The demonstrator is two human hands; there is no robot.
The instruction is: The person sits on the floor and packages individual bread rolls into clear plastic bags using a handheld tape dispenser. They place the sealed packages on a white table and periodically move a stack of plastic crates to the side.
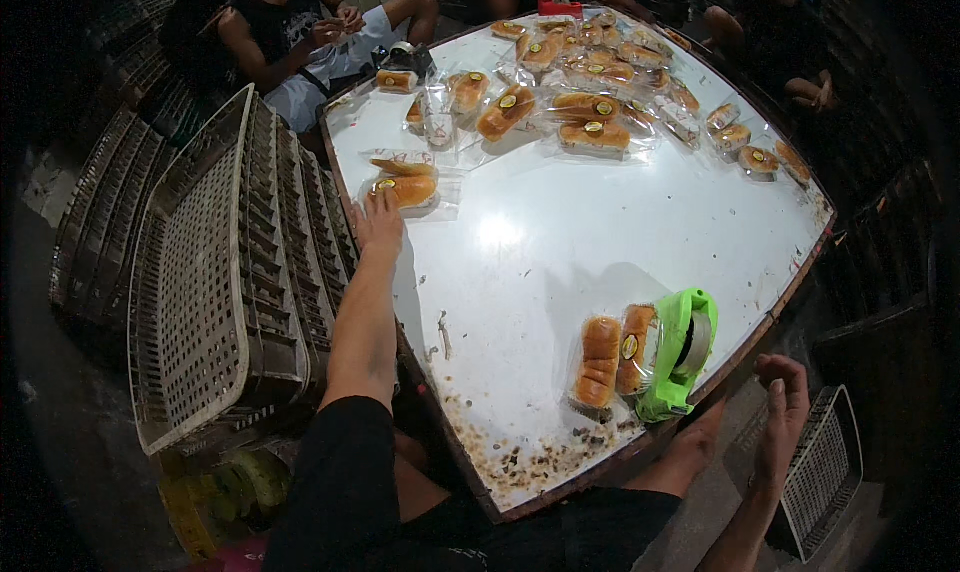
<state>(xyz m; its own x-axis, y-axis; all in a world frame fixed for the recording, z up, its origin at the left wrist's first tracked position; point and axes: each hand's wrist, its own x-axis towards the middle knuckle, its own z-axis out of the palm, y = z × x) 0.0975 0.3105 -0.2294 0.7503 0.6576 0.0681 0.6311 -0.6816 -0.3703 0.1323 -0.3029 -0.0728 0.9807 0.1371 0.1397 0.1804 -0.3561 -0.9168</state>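
Note:
My left hand (380, 224) reaches over the table's left edge, its fingers spread and resting on a bagged bread roll (408, 189) in clear plastic. Out past the right edge of the table, my right hand (782, 422) is raised with loosely curved fingers and nothing in it. Between that hand and two wrapped rolls (598, 357) stands a bright green tape dispenser (662, 404) with a tape roll in it. One of these rolls bears a round yellow label and touches or nearly touches the dispenser.
Many bagged rolls (590, 107) cover the far part of the white table (500, 292). Stacked plastic crates (190, 292) stand close on the left; another crate (822, 472) sits low on the right. A seated person (290, 42) is at the far left, with others beyond the table.

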